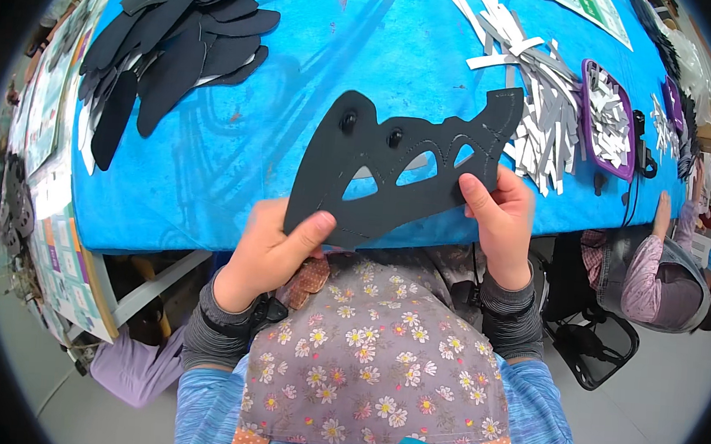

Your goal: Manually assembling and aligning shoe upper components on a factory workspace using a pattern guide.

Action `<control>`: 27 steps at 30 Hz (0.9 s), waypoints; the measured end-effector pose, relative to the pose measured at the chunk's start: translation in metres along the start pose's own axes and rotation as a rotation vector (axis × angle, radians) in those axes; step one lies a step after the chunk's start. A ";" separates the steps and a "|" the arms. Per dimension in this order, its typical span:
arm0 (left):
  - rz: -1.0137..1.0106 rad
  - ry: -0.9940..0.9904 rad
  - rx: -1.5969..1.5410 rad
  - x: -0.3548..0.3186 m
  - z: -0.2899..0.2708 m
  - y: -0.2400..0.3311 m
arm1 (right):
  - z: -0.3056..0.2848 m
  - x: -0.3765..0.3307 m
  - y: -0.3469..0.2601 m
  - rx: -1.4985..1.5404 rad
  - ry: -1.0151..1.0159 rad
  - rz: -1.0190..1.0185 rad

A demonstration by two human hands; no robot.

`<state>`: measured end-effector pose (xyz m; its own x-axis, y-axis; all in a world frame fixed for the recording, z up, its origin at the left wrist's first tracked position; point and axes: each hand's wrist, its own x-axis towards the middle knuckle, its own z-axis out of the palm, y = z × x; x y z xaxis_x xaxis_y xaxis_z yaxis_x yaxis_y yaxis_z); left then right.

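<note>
Between my hands, above the near edge of the blue-covered table [301, 61], is a flat black cut-out piece [406, 202]. It is curved and stitched, with several roughly triangular openings and two dark round spots near its upper edge. My left hand [276, 243] is closed on its lower left part, thumb on top. At the right end my right hand [500, 218] grips it, thumb on the face and fingers behind. The underside of the piece is hidden.
A heap of black curved pieces [203, 42] lies at the far left. Loose white and grey strips [547, 128] are piled at the right, beside a purple basket [586, 127] holding more strips. Another person [657, 276] is by the table's right edge, near a black chair [594, 350].
</note>
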<state>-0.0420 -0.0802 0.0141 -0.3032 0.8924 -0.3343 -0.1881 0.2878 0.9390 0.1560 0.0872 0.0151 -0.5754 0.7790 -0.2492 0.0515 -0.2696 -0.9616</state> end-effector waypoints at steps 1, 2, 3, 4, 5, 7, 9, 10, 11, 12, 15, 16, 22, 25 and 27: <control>0.004 0.107 0.129 0.001 -0.002 -0.001 | -0.001 0.001 -0.002 -0.136 0.019 -0.083; -0.002 0.108 0.125 0.002 0.000 -0.002 | -0.002 0.002 -0.002 -0.272 0.037 -0.167; 0.081 0.166 0.220 0.004 0.003 -0.001 | -0.003 0.006 0.001 -0.275 0.035 -0.159; 0.162 0.224 0.318 0.006 0.004 -0.001 | -0.004 0.012 0.005 -0.495 0.050 -0.356; 0.152 0.224 0.316 0.008 0.002 -0.003 | -0.005 0.016 0.010 -0.714 0.062 -0.553; 0.275 0.330 0.531 0.013 -0.004 -0.009 | -0.005 0.018 0.017 -0.765 0.075 -0.535; 0.290 0.357 0.574 0.017 -0.005 -0.010 | -0.001 0.020 0.018 -0.845 0.089 -0.545; 0.315 0.380 0.620 0.019 -0.006 -0.010 | -0.001 0.020 0.019 -0.847 0.087 -0.536; 0.306 0.376 0.618 0.021 -0.006 -0.011 | -0.001 0.021 0.020 -0.844 0.101 -0.521; 0.319 0.380 0.643 0.021 -0.006 -0.012 | -0.001 0.022 0.020 -0.842 0.115 -0.506; 0.335 0.382 0.697 0.022 -0.004 -0.013 | 0.002 0.021 0.018 -0.835 0.141 -0.475; 0.352 0.387 0.731 0.022 -0.003 -0.012 | 0.002 0.022 0.018 -0.838 0.136 -0.466; 0.344 0.365 0.786 0.024 -0.003 -0.012 | 0.002 0.023 0.018 -0.848 0.160 -0.417; 0.353 0.368 0.795 0.025 -0.003 -0.011 | 0.000 0.024 0.020 -0.899 0.157 -0.439; 0.348 0.372 0.804 0.025 -0.003 -0.011 | 0.001 0.024 0.019 -0.902 0.154 -0.438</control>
<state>-0.0504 -0.0620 -0.0047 -0.5247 0.8453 0.1009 0.6262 0.3030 0.7184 0.1426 0.1000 -0.0093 -0.5833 0.7885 0.1949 0.4952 0.5354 -0.6842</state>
